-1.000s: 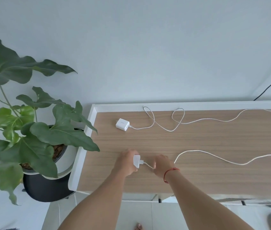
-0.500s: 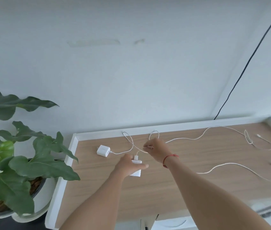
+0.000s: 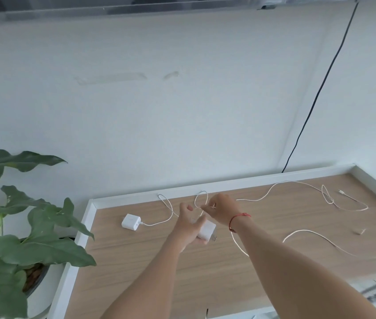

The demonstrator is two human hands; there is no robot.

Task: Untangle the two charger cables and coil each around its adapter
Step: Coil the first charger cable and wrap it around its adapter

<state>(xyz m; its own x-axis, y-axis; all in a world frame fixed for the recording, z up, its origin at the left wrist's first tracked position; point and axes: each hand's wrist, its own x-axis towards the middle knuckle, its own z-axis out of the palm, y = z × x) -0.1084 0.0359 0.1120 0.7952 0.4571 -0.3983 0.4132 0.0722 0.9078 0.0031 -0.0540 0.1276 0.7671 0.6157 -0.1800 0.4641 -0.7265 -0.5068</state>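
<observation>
My left hand (image 3: 188,229) grips a white adapter (image 3: 207,230) a little above the wooden table (image 3: 159,261), prongs pointing right. Just above it, my right hand (image 3: 222,209) pinches that adapter's white cable (image 3: 308,237) near the plug end. The cable passes under my right wrist and trails to the right across the table. A second white adapter (image 3: 131,222) lies flat at the left. Its cable (image 3: 272,191) loops along the back edge and ends in a small knot at the far right.
A large leafy plant (image 3: 21,245) in a white pot stands off the table's left edge. A raised white rim (image 3: 251,180) borders the table at the back and sides. A black wire (image 3: 320,88) runs down the wall behind.
The view has tilted up and shifted right. My left hand has turned the adapter so its prongs point right. My right hand stays pinched on the cable just above it.
</observation>
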